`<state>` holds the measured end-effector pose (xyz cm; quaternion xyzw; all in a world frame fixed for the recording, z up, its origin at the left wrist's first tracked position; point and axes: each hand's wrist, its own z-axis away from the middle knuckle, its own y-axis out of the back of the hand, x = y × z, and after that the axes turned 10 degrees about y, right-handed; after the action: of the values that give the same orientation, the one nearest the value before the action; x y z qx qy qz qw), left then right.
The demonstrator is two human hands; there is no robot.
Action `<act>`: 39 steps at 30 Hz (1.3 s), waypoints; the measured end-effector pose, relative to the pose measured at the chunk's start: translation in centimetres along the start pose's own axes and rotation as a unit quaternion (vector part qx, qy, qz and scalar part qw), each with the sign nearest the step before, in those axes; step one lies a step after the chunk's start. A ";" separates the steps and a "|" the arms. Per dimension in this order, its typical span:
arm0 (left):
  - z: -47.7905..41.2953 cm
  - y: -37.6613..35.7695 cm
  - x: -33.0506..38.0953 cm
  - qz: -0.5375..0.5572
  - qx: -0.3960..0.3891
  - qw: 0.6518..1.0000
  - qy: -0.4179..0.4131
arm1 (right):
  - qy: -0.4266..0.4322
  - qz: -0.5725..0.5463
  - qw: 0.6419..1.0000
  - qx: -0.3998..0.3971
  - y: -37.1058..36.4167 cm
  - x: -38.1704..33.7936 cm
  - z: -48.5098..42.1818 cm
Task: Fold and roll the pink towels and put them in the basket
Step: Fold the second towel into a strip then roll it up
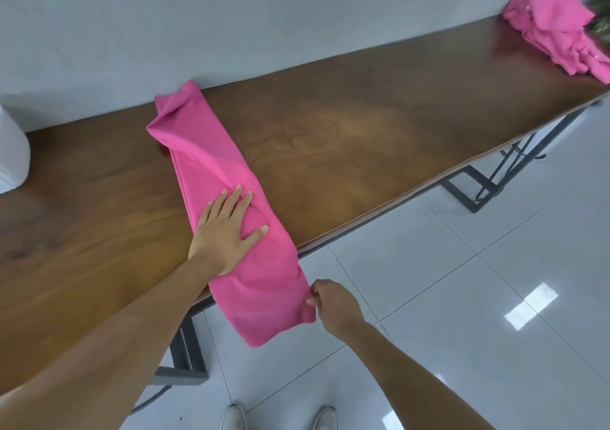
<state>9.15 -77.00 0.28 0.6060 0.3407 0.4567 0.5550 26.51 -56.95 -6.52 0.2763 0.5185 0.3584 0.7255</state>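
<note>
A pink towel (pixel 211 165), folded into a long strip, lies across the brown wooden table (pixel 379 125), and its near end hangs over the front edge. My left hand (pixel 226 231) presses flat on the strip near the table edge, fingers straight. My right hand (pixel 330 304) pinches the hanging end's right corner below the table edge. A heap of more pink towels (pixel 558 30) sits at the table's far right end. No basket can be made out for certain.
A white object (pixel 11 152) stands at the table's left edge, cut off by the frame. The wall runs right behind the table. Dark metal table legs (pixel 495 172) stand on the white tiled floor. My shoes (pixel 280 418) show at the bottom.
</note>
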 end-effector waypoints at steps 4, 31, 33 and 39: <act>0.1 0.1 0.1 -0.011 -0.006 1.000 0.006 | -0.002 -0.019 1.000 -0.006 -2.0 0.7 1.2; 6.0 0.1 1.1 0.006 -0.016 1.000 -0.017 | 0.203 -0.053 0.969 0.133 11.0 -3.7 -1.3; 5.6 0.6 1.0 0.038 0.006 0.999 -0.017 | 0.219 -0.046 0.966 0.132 11.5 -4.3 -2.7; 1.3 3.1 -2.1 0.178 0.083 0.979 0.046 | 0.232 -0.019 0.965 0.122 13.0 -6.4 -6.8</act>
<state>9.33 -79.83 2.99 0.6791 0.2894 0.5459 0.3963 15.67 -54.22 4.90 0.2618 0.7175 0.3330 0.5530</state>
